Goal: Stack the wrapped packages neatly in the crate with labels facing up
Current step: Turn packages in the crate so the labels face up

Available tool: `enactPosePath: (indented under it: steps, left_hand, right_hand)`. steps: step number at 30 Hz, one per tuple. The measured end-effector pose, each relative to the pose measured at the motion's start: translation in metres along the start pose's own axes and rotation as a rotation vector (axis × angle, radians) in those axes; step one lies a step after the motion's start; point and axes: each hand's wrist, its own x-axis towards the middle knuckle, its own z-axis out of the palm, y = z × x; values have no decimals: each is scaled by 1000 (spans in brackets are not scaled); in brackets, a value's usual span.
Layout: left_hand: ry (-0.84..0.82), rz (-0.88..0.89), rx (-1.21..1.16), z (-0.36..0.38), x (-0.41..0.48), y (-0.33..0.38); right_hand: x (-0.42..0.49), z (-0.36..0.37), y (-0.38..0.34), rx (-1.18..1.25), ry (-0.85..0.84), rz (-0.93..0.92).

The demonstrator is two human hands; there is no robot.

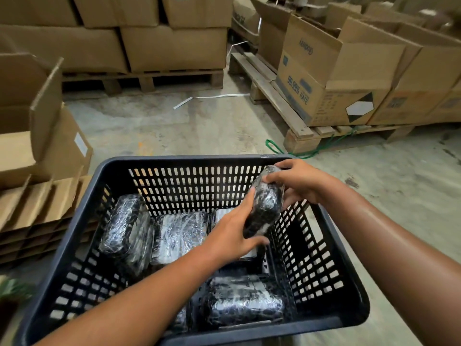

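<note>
A black slotted plastic crate (189,161) stands on the floor below me. Several packages in clear wrap lie on its bottom, among them one at the left (127,228), one in the middle (182,233) and one near the front (245,300). Another wrapped package (267,203) is held upright above the crate's right side, edge-on to me. My left hand (230,233) grips its lower end and my right hand (296,182) holds its upper end. No label shows on the held package.
Wooden pallets (299,136) loaded with cardboard boxes (331,78) stand at the right and at the back. Open and flattened cartons (37,146) pile up at the left. A green cord (274,148) and a white strap (207,98) lie on the concrete floor.
</note>
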Motion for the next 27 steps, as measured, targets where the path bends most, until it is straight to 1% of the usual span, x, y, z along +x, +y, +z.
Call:
enactPosePath:
  steps: [2,4,5,7,10,11,13,15,16,18,20,25,27]
  left_hand:
    - [45,17,39,-7,1,1]
    - [49,4,-67,-18,-1,-1]
    - [60,4,-120,-24,-4,-4]
    - [113,10,-174,-35,-9,-12]
    - [157,7,-330,-46,-15,-20]
    - [160,-6,-413,-49,-16,-20]
    - [176,-36,-580,-55,-17,-22]
    - [213,-93,-718,-59,-17,-27]
    - [224,-152,-780,-60,-17,-29]
    - [194,-290,-851,-61,-17,-29]
    - [119,-344,-763,-60,-17,-29]
    - [-114,-410,-230,-47,-12,-29]
    - [-173,-425,-109,-42,-9,-34]
  right_hand:
    - [0,1,-2,61,-51,2]
    - [-1,1,0,101,-140,8]
    - [0,0,1,69,-175,19]
    - [-1,-1,7,-115,-200,27]
    - [0,3,19,-356,-279,-51]
    - [-1,7,23,-387,-308,-101]
    - [-1,17,35,-356,-360,-173]
    - [-1,28,49,-272,-396,-209]
    - [0,33,55,-265,-398,-231]
    - [1,41,66,-321,-408,-275]
    - [1,44,72,-386,-401,-287]
    - [4,49,79,-548,-284,-276]
    - [7,51,78,-577,-266,-265]
